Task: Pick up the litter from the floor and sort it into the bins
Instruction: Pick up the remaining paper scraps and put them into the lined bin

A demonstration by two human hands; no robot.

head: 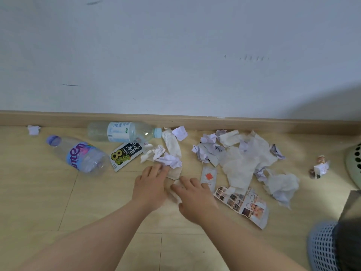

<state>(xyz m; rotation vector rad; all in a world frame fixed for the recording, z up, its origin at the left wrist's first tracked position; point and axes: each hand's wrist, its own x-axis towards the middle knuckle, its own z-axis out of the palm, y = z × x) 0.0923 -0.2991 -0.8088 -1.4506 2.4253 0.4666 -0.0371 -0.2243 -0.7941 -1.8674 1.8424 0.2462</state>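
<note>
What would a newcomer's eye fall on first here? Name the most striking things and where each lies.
The left hand and right hand reach side by side onto a crumpled tissue mid-floor. Beyond them, a sprawl of paper and tissues lies along the skirting board. At the left, a purple-labelled bottle and a white-labelled bottle lie on their sides.

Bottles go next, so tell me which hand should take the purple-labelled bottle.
Left, probably. The left hand lies nearer the purple-labelled bottle, which lies on its side left of both hands. The right hand sits further right and would have to reach across the left one.
</note>
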